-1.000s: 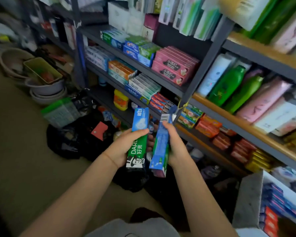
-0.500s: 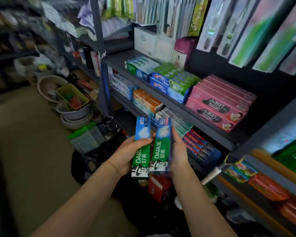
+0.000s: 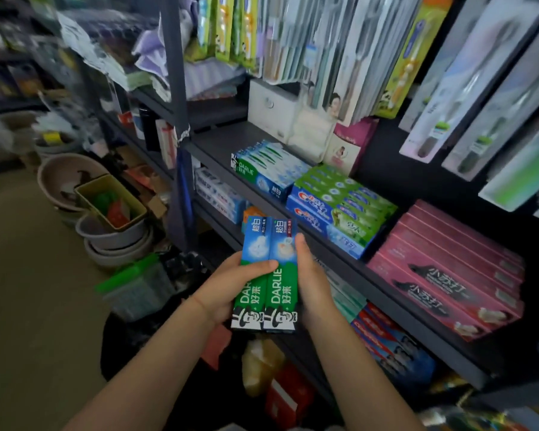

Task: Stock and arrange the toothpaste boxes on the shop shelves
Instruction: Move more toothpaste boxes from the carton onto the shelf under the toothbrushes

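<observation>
- Together, the left hand and right hand grip two green-and-blue Darlie toothpaste boxes, side by side and upright.
- These boxes are in front of the dark metal shelf, near a shelved stack of matching Darlie boxes.

Both hands are holding two green-and-blue toothpaste boxes side by side, upright, in front of the dark shelf. The left hand is gripping with its thumb across the fronts; the right hand is clasping the right edge. Pink boxes are lying stacked on the shelf.
</observation>
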